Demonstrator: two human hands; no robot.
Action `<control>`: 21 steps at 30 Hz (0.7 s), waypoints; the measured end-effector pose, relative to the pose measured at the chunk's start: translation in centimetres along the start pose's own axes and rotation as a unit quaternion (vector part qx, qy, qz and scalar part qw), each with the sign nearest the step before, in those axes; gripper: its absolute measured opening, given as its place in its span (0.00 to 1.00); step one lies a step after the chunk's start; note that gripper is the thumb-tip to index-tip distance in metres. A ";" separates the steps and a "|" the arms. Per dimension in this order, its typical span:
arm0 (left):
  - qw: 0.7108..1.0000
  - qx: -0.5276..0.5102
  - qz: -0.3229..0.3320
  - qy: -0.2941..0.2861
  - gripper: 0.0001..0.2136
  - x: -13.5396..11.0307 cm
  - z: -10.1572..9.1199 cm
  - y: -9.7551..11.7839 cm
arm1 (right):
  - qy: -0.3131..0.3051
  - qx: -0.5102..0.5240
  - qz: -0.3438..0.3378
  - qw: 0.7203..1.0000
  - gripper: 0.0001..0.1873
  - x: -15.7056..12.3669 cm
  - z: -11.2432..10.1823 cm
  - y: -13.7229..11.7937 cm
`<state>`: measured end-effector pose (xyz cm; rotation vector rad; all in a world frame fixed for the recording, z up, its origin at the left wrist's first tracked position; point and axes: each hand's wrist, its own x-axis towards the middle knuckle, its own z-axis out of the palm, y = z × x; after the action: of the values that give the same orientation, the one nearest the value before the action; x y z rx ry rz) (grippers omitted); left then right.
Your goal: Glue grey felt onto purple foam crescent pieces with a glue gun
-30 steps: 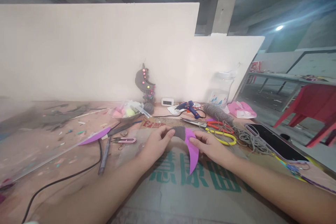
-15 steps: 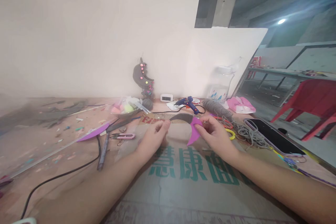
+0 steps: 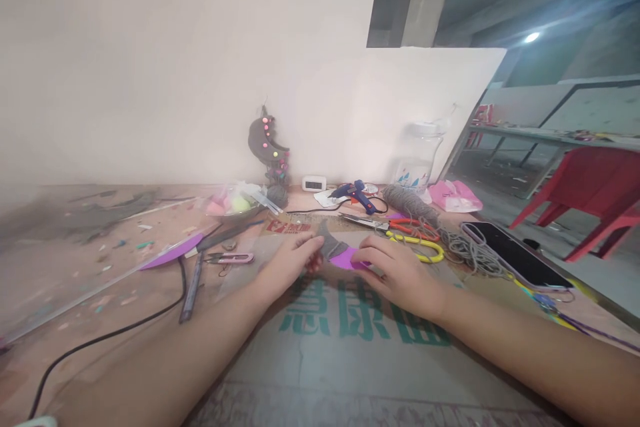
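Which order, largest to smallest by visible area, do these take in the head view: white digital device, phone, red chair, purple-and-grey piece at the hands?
1. Red chair
2. Phone
3. Purple-and-grey piece, partly covered
4. White digital device

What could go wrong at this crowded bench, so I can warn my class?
The scissors lie just beyond the right hand, so knuckles might brush the blades. Loose grey yarn lies close by their handles and could snag if they are lifted. The purple-and-grey piece looks thin, so too tight a grip from the right hand might crease it.
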<state>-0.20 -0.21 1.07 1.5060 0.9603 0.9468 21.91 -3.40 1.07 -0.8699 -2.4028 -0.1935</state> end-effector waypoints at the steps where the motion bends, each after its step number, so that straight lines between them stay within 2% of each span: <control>1: 1.000 -0.004 -0.004 0.022 0.13 0.1 0.0 -0.1 | 0.007 0.029 0.024 0.999 0.08 0.1 -0.1 -0.1; 3: 0.998 -0.003 -0.003 0.061 0.12 0.1 -0.1 -0.3 | 0.045 0.104 0.104 0.988 0.12 0.4 -0.2 -0.2; 5: 0.997 0.011 0.006 0.073 0.12 0.2 -0.1 -0.5 | 0.083 0.180 0.200 0.959 0.15 0.6 -0.2 -0.1; 8: 0.997 0.038 0.014 0.059 0.12 0.2 -0.2 -0.5 | 0.061 0.282 0.288 0.913 0.20 0.8 0.2 0.5; 10: 0.997 0.047 0.018 0.051 0.13 0.2 -0.1 -0.5 | 0.034 0.304 0.299 0.904 0.22 0.8 0.4 0.9; 15: 0.997 0.061 0.032 0.023 0.14 0.0 0.1 -0.1 | 0.045 0.191 0.238 0.951 0.18 1.0 0.1 1.2; 17: 0.998 0.048 0.026 0.009 0.13 0.0 0.0 -0.2 | 0.027 0.191 0.226 0.955 0.13 1.2 -0.1 1.6; 19: 1.000 0.021 0.013 0.000 0.12 0.1 -0.1 -0.4 | 0.005 0.239 0.257 0.936 0.11 1.4 -0.2 2.1; 21: 1.000 -0.026 -0.004 0.004 0.10 0.1 -0.2 -0.7 | -0.006 0.319 0.308 0.896 0.11 1.5 -0.1 2.4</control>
<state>-0.43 0.08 0.42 1.4544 0.9412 0.9658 22.55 -0.70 1.92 -1.2223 -1.8662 0.7970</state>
